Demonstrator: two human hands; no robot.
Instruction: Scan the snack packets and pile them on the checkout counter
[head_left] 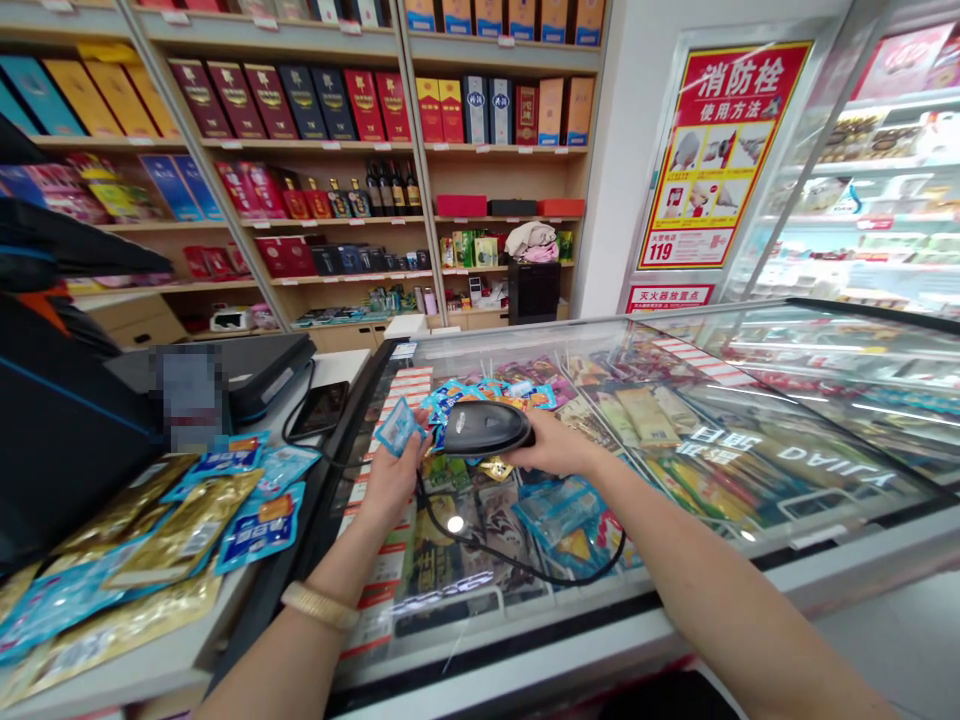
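My left hand (390,478) pinches a small blue snack packet (396,426) and holds it up over the glass lid of a chest freezer (825,430). My right hand (551,447) grips a black barcode scanner (487,428), whose head points left at the packet from a few centimetres away. The scanner's black cable (517,565) loops down over the glass. Behind the scanner, several more small blue packets (480,392) lie in a heap on the lid. A gold bracelet sits on my left wrist.
On the white counter (150,665) at the left lie several blue and gold packets (187,525), a dark phone (321,408) and a black till unit (255,372). Shelves of boxed goods (300,100) fill the back wall. A fire-hydrant poster (716,150) and a glass-door cooler (877,170) stand at the right.
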